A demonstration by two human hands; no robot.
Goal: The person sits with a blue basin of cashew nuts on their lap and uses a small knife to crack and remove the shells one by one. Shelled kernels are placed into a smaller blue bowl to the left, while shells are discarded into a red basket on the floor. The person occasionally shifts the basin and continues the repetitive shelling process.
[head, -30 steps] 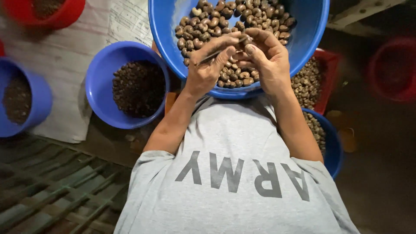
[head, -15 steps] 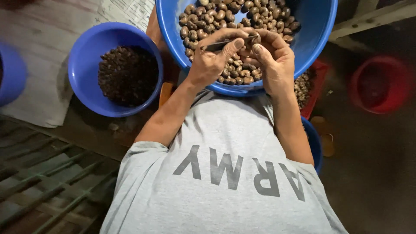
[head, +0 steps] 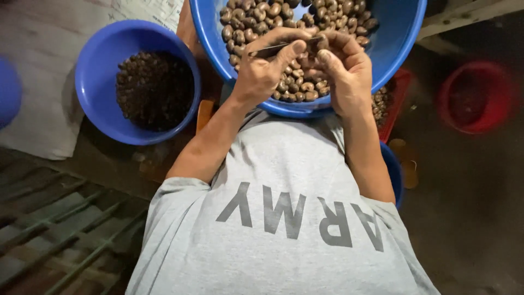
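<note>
Nearest the camera, filling the lower middle of the frame, is the person's grey T-shirt [head: 284, 240] with dark block lettering across the chest. Both bare forearms run up from it toward the upper middle of the frame, where the hands meet.

The left hand [head: 265, 68] is closed around a thin dark blade [head: 275, 49], pinched between thumb and forefinger so that it lies almost level, its tip pointing toward the other hand. The right hand [head: 341, 68] is curled, its thumb and fingertips pinching a single brown nut [head: 318, 42] right at the blade's tip. The two hands touch at the fingers.

Both hands hover over the near rim of a large blue basin [head: 393, 49] at the top centre of the frame, which rests against the person's body and holds a heap of tan-brown nuts [head: 256, 19]. The pinched nut sits just above that heap.

At the upper left, well apart from the hands, a smaller blue bowl [head: 101, 60] stands on a pale sheet [head: 38, 71] on the floor and holds a mound of dark brown fragments [head: 155, 87]. Part of another blue bowl [head: 8, 90] shows blurred at the left edge.

To the right, beneath the basin, a red tray [head: 396, 109] holds more nuts, and a further blue rim [head: 394, 172] peeks out beside the right forearm. Farther right, a red bowl [head: 474, 98] sits on the dark floor. Green slats [head: 54, 229] fill the lower left corner.
</note>
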